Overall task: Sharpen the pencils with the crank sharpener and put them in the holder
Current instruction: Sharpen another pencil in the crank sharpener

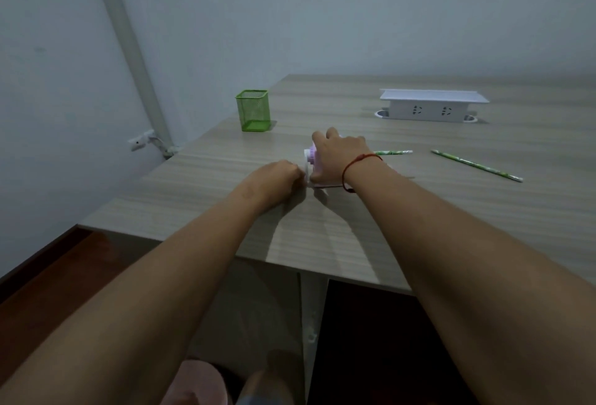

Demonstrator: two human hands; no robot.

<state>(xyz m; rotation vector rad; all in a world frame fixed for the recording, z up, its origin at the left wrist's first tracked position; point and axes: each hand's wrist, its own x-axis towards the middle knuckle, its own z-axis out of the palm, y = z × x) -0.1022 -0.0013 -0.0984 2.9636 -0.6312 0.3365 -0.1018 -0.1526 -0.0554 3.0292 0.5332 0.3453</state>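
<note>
Crank sharpener (310, 159), pink and white, sits on the bench (354, 227). The right hand (342, 156) closes its grip over the top. The left hand (283, 175) curls its grip at the white crank end. One green pencil (392, 152) juts out beyond the right hand, and a second pencil (477, 166) lies farther right. A green mesh holder (253, 110) stands far left.

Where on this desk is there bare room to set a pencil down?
Bare desk lies in front of the green holder, left of the left hand, and between the holder and the socket box. It is crowded at the sharpener, under the right hand, and to its right, where two pencils lie.
</note>
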